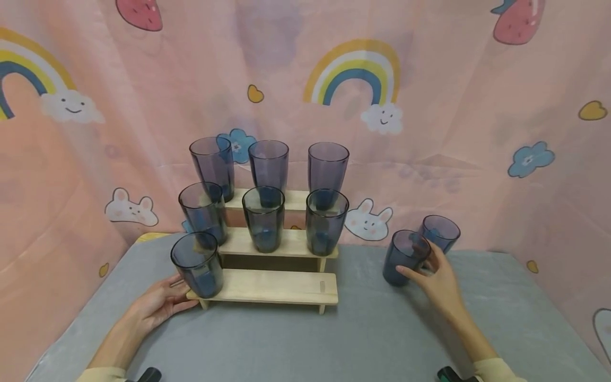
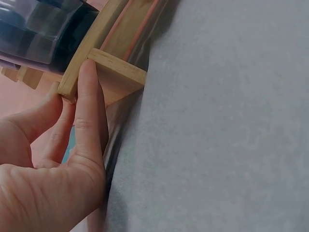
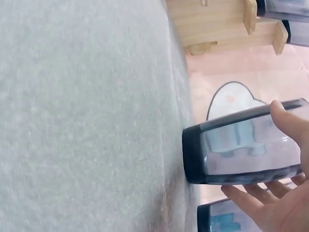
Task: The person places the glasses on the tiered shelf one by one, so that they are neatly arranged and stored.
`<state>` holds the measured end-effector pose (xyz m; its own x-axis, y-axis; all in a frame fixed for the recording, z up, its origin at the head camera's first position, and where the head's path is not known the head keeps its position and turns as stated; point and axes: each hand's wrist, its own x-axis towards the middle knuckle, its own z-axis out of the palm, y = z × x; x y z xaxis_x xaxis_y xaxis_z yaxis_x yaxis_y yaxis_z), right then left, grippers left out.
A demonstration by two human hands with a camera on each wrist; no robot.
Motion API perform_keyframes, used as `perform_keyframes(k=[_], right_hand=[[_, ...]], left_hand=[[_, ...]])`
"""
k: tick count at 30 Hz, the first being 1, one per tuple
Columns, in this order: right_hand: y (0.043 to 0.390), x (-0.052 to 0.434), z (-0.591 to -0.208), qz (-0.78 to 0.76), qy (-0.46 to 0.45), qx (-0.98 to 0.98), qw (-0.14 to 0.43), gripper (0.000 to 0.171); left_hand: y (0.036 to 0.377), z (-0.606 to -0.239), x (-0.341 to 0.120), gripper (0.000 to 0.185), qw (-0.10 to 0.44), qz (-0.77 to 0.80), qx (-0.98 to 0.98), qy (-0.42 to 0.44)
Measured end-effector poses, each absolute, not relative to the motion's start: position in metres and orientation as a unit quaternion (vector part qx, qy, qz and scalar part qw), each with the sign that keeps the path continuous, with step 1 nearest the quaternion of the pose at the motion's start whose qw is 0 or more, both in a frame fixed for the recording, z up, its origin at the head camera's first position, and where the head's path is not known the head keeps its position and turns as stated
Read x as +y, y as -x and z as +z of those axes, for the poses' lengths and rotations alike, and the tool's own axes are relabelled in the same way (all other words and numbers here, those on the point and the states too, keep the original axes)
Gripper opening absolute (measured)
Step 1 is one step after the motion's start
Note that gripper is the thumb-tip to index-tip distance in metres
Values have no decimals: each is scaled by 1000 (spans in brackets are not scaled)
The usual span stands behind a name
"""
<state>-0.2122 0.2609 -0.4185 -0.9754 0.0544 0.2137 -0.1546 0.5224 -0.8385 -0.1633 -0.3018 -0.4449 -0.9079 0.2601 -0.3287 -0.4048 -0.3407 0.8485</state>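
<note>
A three-tier wooden rack (image 1: 281, 286) holds tinted drinking glasses. Three stand on its top step, three on the middle one, and a single glass (image 1: 197, 268) stands at the left end of the lowest step. My left hand (image 1: 159, 303) pinches that step's left end; the left wrist view shows a finger (image 2: 87, 111) under the board (image 2: 79, 67). To the right of the rack, my right hand (image 1: 436, 276) grips another tinted glass (image 3: 248, 145) round its side, mouth up and slightly tilted. Whether its base touches the table I cannot tell.
One more tinted glass (image 1: 441, 233) stands behind the right hand, partly hidden. A grey cloth (image 1: 382, 339) covers the table. Close behind hangs a pink printed curtain (image 1: 453, 132), which also runs along both sides.
</note>
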Motion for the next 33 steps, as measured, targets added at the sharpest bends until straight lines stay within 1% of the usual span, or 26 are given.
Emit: perform_keyframes(k=[5,8,16,21,24,30,33], right_hand=[[209,257,-418,497,1,-860,116,98],[207,254,-418,492,14,-861,127,96],[193,246,-401,508,2,-847,155,89],[181,237,-387,561,-31,-809,172,81],[175,230,-380,607,-62,-772,178,79],[166,212,-373,719,-176,-648,180,80],[163,203,-373,744,-217,-607,175,82]], left_hand=[[164,-444,-302,80,204,812,543,65],[164,-444,-302,79,201,810,547,65],[164,-445,-302,80,198,813,543,73],[163,-445,-302,80,198,816,538,67],[163,-445,-302,80,197,816,539,70],[163,-446,-302,79,198,815,540,70],[163,-446,-302,78,198,815,540,70]])
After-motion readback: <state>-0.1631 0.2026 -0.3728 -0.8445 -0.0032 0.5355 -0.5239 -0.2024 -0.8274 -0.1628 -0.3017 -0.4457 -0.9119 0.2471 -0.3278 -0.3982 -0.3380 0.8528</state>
